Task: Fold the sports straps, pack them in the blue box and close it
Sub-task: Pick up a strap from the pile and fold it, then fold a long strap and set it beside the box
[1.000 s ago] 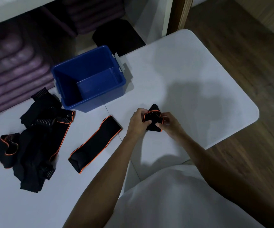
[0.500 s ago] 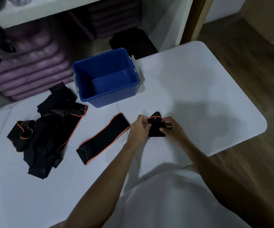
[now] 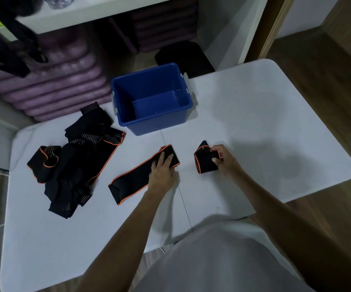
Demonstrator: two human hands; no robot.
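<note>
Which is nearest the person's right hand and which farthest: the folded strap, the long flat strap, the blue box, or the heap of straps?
From the right hand, in the head view:
1. Folded strap: gripped in that hand.
2. Long flat strap: just to the left, under the left hand.
3. Blue box: behind, toward the shelves.
4. Heap of straps: far left of the table.

Open white table [image 3: 265, 127] right of the box [image 3: 152, 100], wide room there for a hand. The box mouth stands open, with no lid on it. Left of the box a heap of straps [image 3: 75, 157] crowds the table. In front of the box a long strap [image 3: 140, 175] lies slantwise, with a folded strap [image 3: 205, 163] near it on the right; a narrow gap shows between the two.
</note>
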